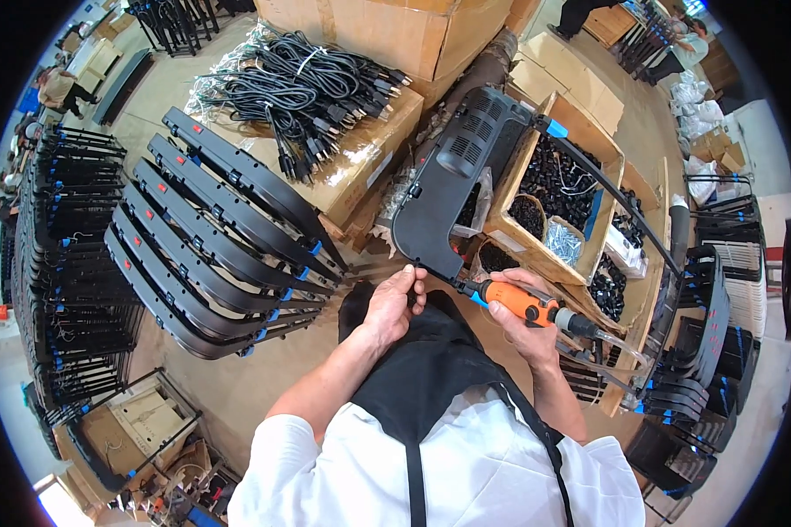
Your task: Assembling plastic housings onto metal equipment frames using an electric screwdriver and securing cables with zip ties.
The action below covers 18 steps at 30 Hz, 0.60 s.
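Observation:
In my right hand (526, 327) is an orange and black power screwdriver (520, 300), lying nearly sideways with its tip toward the left. That tip is close to the lower corner of a black plastic housing (432, 209) with a vented, rounded motor cover. A black metal tube with blue ends runs off to the right of the housing. My left hand (396, 304) is closed beside the same corner, thumb and fingers pinched together. Whatever sits between those fingers is too small or hidden to name.
Beside the housing, a wooden bin (499, 204) holds black small parts and silver screws. Several curved black frames (211, 233) stand stacked at my left. Bundled black power cords (312, 92) lie on a cardboard box (360, 167). More frames line both sides; people are farther off.

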Each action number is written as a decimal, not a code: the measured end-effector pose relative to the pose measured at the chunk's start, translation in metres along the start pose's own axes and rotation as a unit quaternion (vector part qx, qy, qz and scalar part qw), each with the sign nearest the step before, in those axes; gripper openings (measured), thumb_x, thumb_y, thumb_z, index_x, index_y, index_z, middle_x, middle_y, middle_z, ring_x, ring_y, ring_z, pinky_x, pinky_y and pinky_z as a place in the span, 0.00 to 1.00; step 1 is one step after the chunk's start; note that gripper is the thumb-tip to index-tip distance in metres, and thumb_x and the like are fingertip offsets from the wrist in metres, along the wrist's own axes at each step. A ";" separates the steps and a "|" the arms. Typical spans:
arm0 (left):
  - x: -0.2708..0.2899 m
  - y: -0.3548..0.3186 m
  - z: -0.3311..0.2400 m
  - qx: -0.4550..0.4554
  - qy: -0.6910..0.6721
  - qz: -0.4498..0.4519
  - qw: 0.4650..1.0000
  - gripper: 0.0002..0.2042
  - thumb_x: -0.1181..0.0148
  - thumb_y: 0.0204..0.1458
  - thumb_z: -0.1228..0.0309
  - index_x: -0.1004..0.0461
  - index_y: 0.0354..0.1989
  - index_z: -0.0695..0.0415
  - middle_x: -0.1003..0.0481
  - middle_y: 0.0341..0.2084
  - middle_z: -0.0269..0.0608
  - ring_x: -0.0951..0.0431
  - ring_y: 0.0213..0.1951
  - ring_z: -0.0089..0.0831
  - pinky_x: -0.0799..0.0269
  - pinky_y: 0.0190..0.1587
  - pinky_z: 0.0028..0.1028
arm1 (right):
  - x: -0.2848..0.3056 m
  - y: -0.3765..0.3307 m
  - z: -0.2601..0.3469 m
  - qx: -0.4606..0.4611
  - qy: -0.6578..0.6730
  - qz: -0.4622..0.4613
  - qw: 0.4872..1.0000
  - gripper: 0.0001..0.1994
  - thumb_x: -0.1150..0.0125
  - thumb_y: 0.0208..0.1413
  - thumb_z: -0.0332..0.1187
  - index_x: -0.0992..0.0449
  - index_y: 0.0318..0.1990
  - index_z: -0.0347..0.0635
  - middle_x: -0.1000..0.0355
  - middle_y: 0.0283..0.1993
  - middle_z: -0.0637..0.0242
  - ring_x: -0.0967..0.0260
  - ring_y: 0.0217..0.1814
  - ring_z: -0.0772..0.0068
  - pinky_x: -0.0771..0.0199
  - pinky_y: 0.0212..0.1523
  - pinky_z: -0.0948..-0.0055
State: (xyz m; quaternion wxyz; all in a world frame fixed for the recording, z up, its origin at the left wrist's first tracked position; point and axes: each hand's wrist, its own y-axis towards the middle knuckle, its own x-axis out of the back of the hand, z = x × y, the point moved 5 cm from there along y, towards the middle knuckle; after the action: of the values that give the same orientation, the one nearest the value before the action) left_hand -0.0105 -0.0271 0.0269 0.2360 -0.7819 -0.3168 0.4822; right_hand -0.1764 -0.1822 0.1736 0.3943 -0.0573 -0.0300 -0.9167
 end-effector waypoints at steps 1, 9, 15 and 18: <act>0.003 0.001 -0.001 -0.010 -0.012 0.005 1.000 0.15 0.51 0.74 0.59 0.23 0.46 0.57 0.25 0.32 0.32 0.26 0.31 0.25 0.30 0.32 0.26 | -0.003 0.000 -0.002 -0.007 0.010 0.000 1.000 0.24 0.27 0.56 0.24 0.27 0.60 0.38 0.22 0.57 0.60 0.24 0.59 0.68 0.26 0.65 0.65; -0.002 -0.003 -0.008 -0.018 -0.045 -0.055 0.997 0.12 0.46 0.72 0.63 0.22 0.49 0.57 0.24 0.33 0.31 0.25 0.32 0.24 0.28 0.33 0.25 | -0.023 0.013 -0.007 -0.024 -0.081 0.052 0.995 0.21 0.30 0.56 0.22 0.26 0.58 0.38 0.22 0.57 0.58 0.24 0.59 0.67 0.25 0.62 0.65; -0.003 0.002 0.001 0.002 -0.035 0.004 0.999 0.11 0.44 0.71 0.62 0.22 0.45 0.56 0.24 0.31 0.31 0.25 0.30 0.23 0.28 0.31 0.24 | -0.037 0.022 0.003 -0.020 -0.154 0.102 0.983 0.16 0.28 0.54 0.26 0.22 0.50 0.41 0.20 0.56 0.61 0.22 0.56 0.69 0.23 0.59 0.68; -0.005 0.003 0.009 0.052 -0.002 0.010 0.999 0.14 0.43 0.70 0.57 0.23 0.38 0.54 0.26 0.27 0.29 0.27 0.25 0.23 0.31 0.26 0.24 | -0.036 0.024 0.001 -0.027 -0.155 0.103 0.982 0.16 0.28 0.54 0.26 0.22 0.50 0.41 0.20 0.56 0.61 0.22 0.55 0.69 0.23 0.58 0.68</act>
State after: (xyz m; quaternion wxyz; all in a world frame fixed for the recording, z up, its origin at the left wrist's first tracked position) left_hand -0.0198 -0.0324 0.0236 0.2708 -0.7706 -0.2843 0.5021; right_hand -0.1344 -0.1722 0.1701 0.4756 -0.2125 -0.0597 -0.8515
